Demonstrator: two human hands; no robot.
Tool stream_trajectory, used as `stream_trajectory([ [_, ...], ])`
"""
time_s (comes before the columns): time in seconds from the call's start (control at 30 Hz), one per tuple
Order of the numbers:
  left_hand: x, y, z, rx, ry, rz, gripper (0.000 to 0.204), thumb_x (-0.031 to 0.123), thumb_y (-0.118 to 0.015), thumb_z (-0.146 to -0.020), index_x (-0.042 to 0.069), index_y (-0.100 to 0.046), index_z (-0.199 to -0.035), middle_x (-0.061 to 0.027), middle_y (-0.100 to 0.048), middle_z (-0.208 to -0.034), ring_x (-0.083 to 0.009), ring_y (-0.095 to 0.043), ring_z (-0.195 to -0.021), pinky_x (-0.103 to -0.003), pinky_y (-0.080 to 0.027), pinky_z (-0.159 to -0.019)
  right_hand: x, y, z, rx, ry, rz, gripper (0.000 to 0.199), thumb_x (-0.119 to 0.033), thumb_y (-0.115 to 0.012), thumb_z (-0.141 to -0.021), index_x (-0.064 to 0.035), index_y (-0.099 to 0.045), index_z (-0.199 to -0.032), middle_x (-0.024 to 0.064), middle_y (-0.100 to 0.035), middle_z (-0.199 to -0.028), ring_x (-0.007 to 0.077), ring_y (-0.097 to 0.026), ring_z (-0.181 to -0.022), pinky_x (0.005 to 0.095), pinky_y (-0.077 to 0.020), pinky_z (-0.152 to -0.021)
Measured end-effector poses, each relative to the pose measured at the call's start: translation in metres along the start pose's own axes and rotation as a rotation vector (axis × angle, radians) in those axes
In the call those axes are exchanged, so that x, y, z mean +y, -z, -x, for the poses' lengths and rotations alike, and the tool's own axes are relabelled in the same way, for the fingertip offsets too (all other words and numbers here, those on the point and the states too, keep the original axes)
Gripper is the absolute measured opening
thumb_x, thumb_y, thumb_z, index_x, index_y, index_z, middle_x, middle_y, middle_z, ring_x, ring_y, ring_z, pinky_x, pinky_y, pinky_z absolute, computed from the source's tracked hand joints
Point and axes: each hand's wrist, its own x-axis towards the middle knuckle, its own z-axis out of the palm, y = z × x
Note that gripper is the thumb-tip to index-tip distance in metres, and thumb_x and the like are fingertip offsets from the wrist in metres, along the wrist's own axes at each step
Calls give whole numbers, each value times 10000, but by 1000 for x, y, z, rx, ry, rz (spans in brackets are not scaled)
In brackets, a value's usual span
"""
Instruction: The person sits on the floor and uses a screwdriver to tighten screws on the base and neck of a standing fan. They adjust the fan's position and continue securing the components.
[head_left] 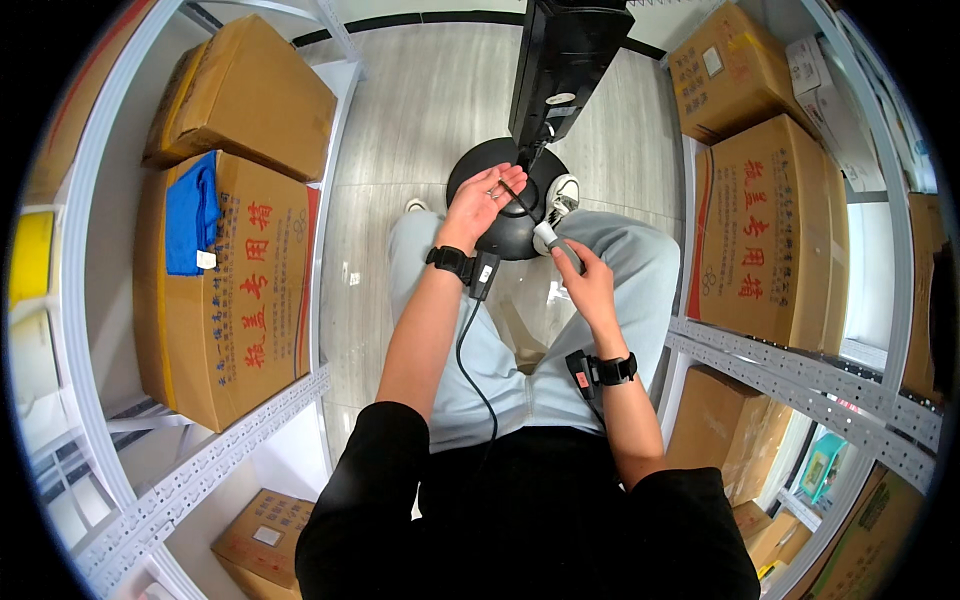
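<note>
My left hand (pixel 484 203) is palm up in front of a black upright stand (pixel 565 75), its fingers partly curled with a thin black cord (pixel 518 200) between them. The cord runs down to a small white-and-grey cylindrical piece (pixel 546 234); its exact kind is unclear. Around the grey end of that piece my right hand (pixel 590 283) is closed, above my right knee. The stand's round black base (pixel 478 160) lies on the floor beyond my hands. Each wrist wears a black strap with a small box, and a cable hangs from the left one.
Metal shelves (pixel 230 425) flank me on both sides. Large cardboard boxes fill them, such as the left one (pixel 225 330), with a blue cloth (pixel 193 215) draped over it, and the right one (pixel 755 235). My knees are spread on either side of the floor (pixel 362 160) before the stand.
</note>
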Motion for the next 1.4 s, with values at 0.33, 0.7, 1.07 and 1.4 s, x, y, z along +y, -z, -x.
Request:
stream_trajectory([
  [0.33, 16, -27, 12, -92, 7, -138, 290, 111, -484, -968, -90, -482, -1177, -218, -567, -1180, -322, -568, -1119, -421, -463, -1007, -11, 21, 6, -113, -117, -239, 439, -385, -627, -872, -10, -655, -1098, 59, -661, -712, 113, -590, -564, 259, -457, -536],
  [0.7, 30, -109, 22, -135, 42, -426, 297, 120, -459, -979, -101, -482, -1175, -245, -593, -1131, -332, -605, -1063, -438, -493, -965, -44, 58, 40, 245, 294, 71, 348, -228, -669, -840, -53, -604, -1134, 181, -633, -969, 341, -625, -835, 383, -495, -725],
  [1.07, 39, -256, 23, -330, -166, -41, 253, 89, -381, -996, -109, -447, -1140, -254, -532, -1194, -370, -534, -1146, -469, -413, -1058, -112, 133, 30, 423, 405, -125, 400, -206, -697, -798, -63, -593, -1157, 169, -637, -1034, 314, -631, -922, 365, -493, -792],
  [1.4, 76, -294, 8, -197, -142, -96, 239, 67, -472, -898, -65, -543, -1084, -159, -615, -1000, -132, -516, -703, -252, -399, -595, -170, 150, 14, 493, 536, -46, 351, -192, -679, -796, -49, -610, -1109, 180, -635, -917, 334, -630, -822, 405, -498, -731],
])
